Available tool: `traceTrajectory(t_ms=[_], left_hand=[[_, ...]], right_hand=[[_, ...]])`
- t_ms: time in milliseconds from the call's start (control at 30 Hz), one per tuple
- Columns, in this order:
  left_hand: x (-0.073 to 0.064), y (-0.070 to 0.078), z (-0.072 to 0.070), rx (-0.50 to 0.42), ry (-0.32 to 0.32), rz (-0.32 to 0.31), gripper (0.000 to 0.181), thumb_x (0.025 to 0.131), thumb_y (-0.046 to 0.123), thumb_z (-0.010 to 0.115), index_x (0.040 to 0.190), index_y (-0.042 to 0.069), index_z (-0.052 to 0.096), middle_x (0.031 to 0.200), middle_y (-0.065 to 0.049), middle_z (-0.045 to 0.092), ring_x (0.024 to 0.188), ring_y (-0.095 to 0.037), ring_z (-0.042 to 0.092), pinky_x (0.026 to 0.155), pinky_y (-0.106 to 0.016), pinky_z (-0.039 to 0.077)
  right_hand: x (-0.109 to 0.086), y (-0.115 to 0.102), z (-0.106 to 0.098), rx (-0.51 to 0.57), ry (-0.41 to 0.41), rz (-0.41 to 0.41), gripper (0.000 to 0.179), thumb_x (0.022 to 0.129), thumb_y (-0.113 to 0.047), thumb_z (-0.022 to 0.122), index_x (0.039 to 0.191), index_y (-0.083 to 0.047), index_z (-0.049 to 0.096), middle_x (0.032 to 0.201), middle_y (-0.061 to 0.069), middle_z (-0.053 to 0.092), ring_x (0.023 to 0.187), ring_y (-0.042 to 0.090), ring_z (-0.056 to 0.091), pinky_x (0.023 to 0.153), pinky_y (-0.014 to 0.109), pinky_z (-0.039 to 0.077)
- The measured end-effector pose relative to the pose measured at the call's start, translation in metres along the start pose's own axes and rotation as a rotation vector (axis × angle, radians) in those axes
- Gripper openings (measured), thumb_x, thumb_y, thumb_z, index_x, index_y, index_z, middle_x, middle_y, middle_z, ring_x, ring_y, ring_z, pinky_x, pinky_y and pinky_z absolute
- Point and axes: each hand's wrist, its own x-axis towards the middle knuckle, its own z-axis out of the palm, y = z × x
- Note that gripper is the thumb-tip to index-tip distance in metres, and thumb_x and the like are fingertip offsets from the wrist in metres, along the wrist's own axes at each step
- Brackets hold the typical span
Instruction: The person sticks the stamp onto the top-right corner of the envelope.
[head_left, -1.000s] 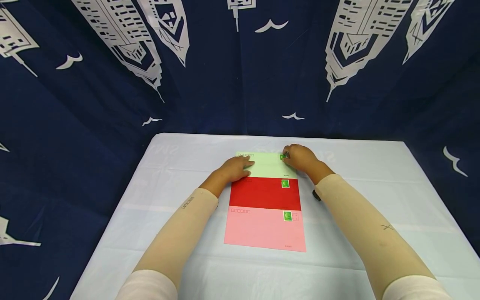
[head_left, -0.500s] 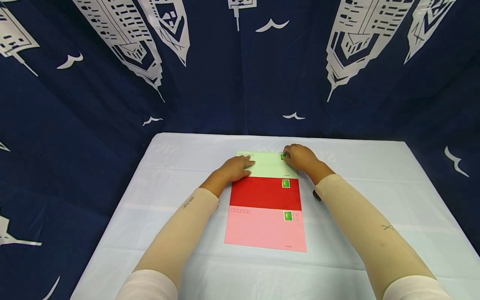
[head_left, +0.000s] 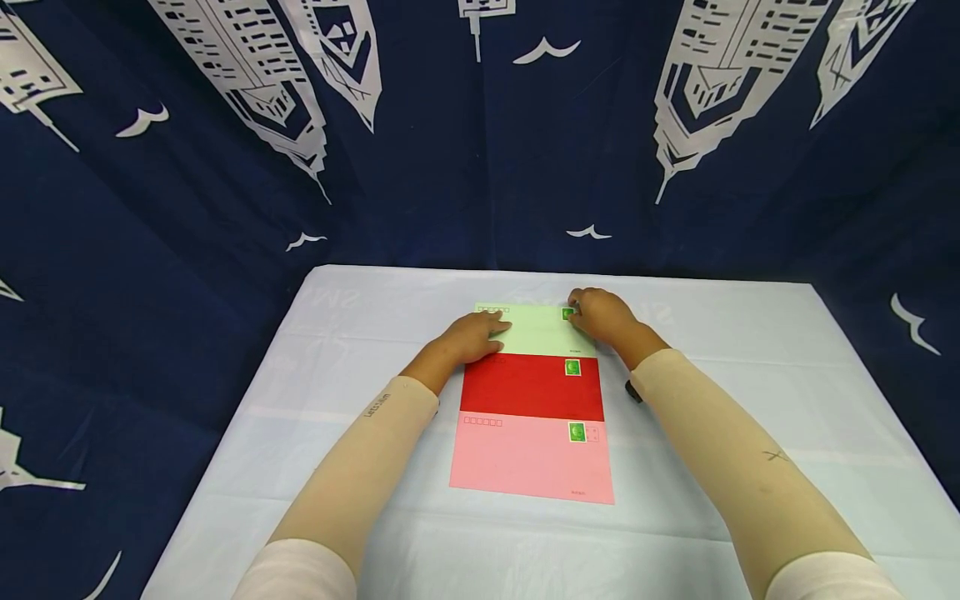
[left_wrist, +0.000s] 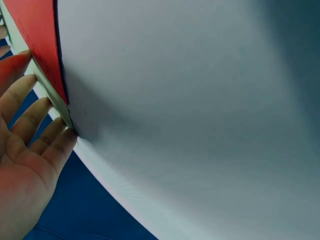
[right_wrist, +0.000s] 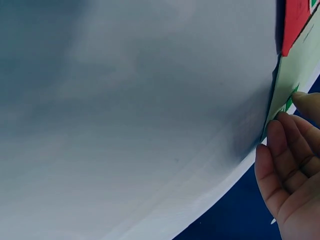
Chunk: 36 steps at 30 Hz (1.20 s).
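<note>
A light green envelope (head_left: 536, 333) lies at the far end of a column of three, above a red envelope (head_left: 525, 387) and a pink envelope (head_left: 525, 462). My left hand (head_left: 468, 336) rests with spread fingers on the green one's left end. In the left wrist view, its fingertips (left_wrist: 50, 102) line that edge. At the opposite top corner, my right hand (head_left: 600, 315) pinches a small green stamp (head_left: 567, 314) between thumb and fingers. The right wrist view shows the stamp (right_wrist: 289, 102) by the thumb tip, partly covered.
Matching green stamps sit on the red envelope, a stamp (head_left: 573, 367), and on the pink one, a stamp (head_left: 577, 432). White cloth covers the table (head_left: 360, 350). A dark blue printed curtain (head_left: 450, 167) hangs behind the table's far edge.
Both hands keep nearly the same places. Around the stamp, the right fingers shift very slightly, and more of the stamp shows now than half a second ago.
</note>
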Motion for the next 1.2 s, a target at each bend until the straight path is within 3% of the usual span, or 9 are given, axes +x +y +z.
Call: traceTrajectory(t_ms=[267, 467, 700, 1000, 1200], left_hand=[[0.001, 0.0, 0.0, 0.019, 0.001, 0.006, 0.054, 0.103, 0.028, 0.057, 0.155, 0.022, 0.042, 0.167, -0.002, 0.03, 0.158, -0.023, 0.022, 0.13, -0.039, 0.019], [0.002, 0.0, 0.001, 0.023, 0.001, 0.003, 0.054, 0.103, 0.028, 0.057, 0.155, 0.023, 0.042, 0.167, -0.001, 0.03, 0.158, -0.023, 0.022, 0.13, -0.04, 0.018], [0.002, 0.001, 0.001, 0.013, 0.0, -0.004, 0.054, 0.103, 0.028, 0.057, 0.155, 0.023, 0.042, 0.167, -0.001, 0.03, 0.158, -0.022, 0.022, 0.13, -0.039, 0.018], [0.001, 0.0, 0.001, 0.01, 0.006, -0.007, 0.054, 0.103, 0.028, 0.057, 0.155, 0.023, 0.042, 0.167, -0.001, 0.03, 0.158, -0.022, 0.022, 0.13, -0.039, 0.018], [0.0, 0.001, 0.001, 0.011, 0.001, -0.004, 0.054, 0.104, 0.028, 0.057, 0.155, 0.022, 0.042, 0.167, -0.002, 0.029, 0.158, -0.023, 0.021, 0.13, -0.039, 0.017]], right_hand=[[-0.003, 0.003, 0.0, 0.077, 0.035, 0.0, 0.036, 0.1, -0.013, 0.054, 0.134, -0.001, 0.058, 0.13, 0.02, 0.064, 0.114, 0.034, 0.058, 0.11, 0.051, 0.048], [-0.009, 0.006, 0.002, 0.089, 0.073, -0.053, 0.034, 0.102, -0.01, 0.045, 0.131, 0.001, 0.061, 0.128, 0.02, 0.061, 0.115, 0.034, 0.058, 0.111, 0.05, 0.046], [-0.019, 0.008, 0.004, 0.085, 0.06, -0.113, 0.035, 0.102, -0.007, 0.05, 0.133, 0.004, 0.061, 0.131, 0.02, 0.059, 0.122, 0.034, 0.058, 0.111, 0.05, 0.047], [-0.026, 0.003, 0.009, -0.073, 0.058, -0.209, 0.038, 0.102, -0.005, 0.051, 0.138, 0.004, 0.059, 0.142, 0.021, 0.056, 0.13, 0.04, 0.056, 0.112, 0.051, 0.047], [-0.03, -0.001, 0.012, -0.175, 0.048, -0.233, 0.039, 0.102, -0.005, 0.05, 0.139, 0.002, 0.058, 0.147, 0.017, 0.056, 0.127, 0.038, 0.056, 0.109, 0.044, 0.05]])
